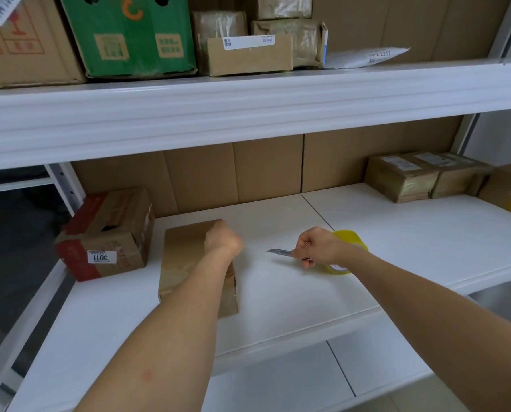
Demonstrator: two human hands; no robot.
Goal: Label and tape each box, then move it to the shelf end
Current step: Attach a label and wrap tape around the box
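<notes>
Left hand (223, 240) apparently gripping box (185, 257); right hand (316, 246) pinching knife (279, 252) alongside.

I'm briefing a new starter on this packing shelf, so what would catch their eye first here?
Probably the right hand at mid-shelf, gripping a utility knife whose blade points left, with a yellow tape roll just behind it. Next, the left hand on the far end of a plain brown box. Up on the higher shelf, a bright green carton stands out among brown parcels.
</notes>
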